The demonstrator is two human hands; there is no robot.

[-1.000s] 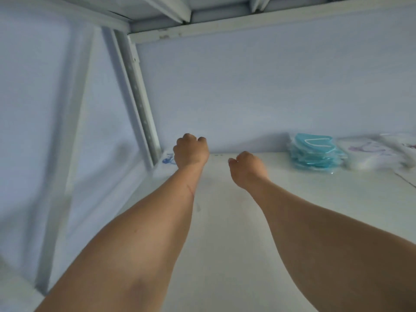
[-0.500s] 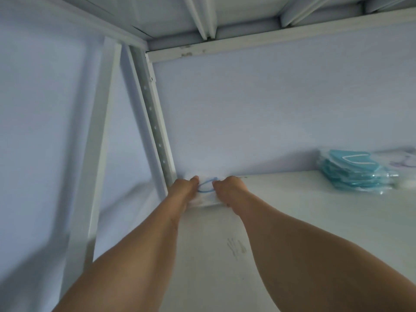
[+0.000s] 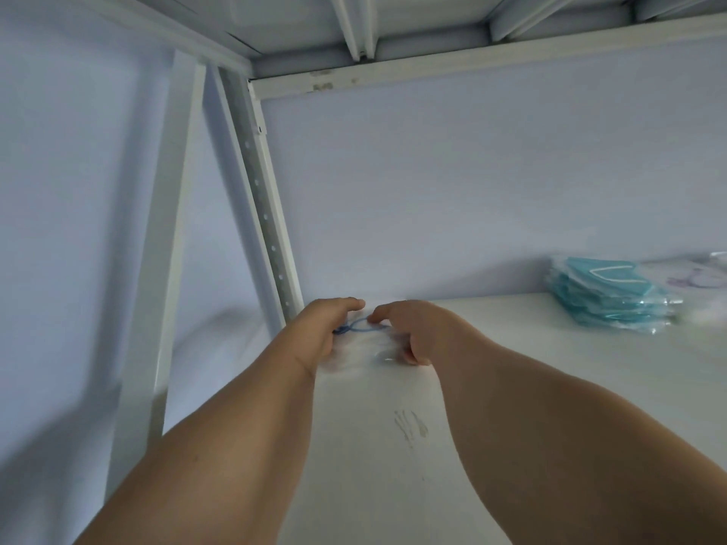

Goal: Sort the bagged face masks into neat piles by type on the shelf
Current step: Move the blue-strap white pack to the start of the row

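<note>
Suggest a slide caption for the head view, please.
Both hands, left hand and right hand, hold a bagged mask on the shelf, teal mask pile at right.

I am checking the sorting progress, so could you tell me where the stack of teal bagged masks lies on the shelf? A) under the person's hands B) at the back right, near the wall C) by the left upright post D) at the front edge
B: the stack of teal bagged masks sits at the back right of the shelf near the wall, well apart from both hands.

Hidden and blurred parts

We see the bagged mask (image 3: 360,340) smeared and half covered by both hands; the pale pile (image 3: 700,277) runs off the right edge.
</note>
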